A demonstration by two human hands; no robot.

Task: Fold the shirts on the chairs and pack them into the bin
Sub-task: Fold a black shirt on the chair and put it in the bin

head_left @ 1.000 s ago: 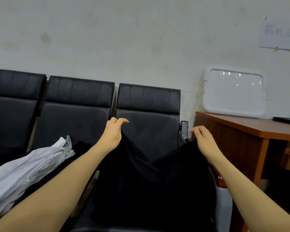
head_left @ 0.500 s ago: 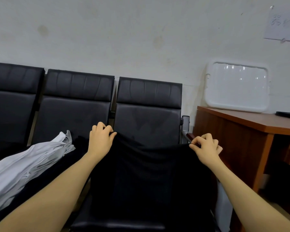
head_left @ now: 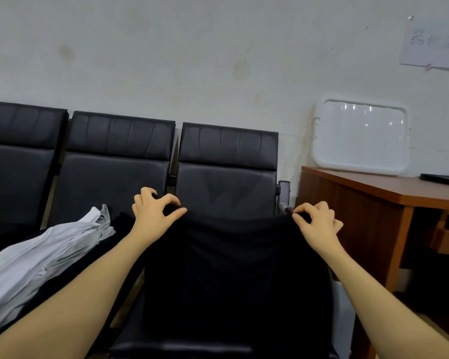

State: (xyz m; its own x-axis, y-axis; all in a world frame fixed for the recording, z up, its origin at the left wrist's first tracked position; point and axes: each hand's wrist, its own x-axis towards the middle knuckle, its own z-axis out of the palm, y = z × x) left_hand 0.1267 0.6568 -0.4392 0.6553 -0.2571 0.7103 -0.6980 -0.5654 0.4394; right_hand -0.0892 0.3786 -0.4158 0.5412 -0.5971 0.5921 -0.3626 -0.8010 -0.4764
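The black shirt point(head_left: 233, 275) now lies flatter on the chair point(head_left: 226, 182) — left hand point(head_left: 153, 216) and right hand point(head_left: 316, 224) pinching its far edge (fold not begun).

Since 1 s ago: both hands dropped w/ black shirt point(head_left: 233, 275); its top edge now taut, flat between left hand point(head_left: 153, 216) & right hand point(head_left: 316, 224).

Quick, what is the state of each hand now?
Left hand: closed, pinching the black shirt at its top edge.
Right hand: closed, pinching the same shirt's top edge.
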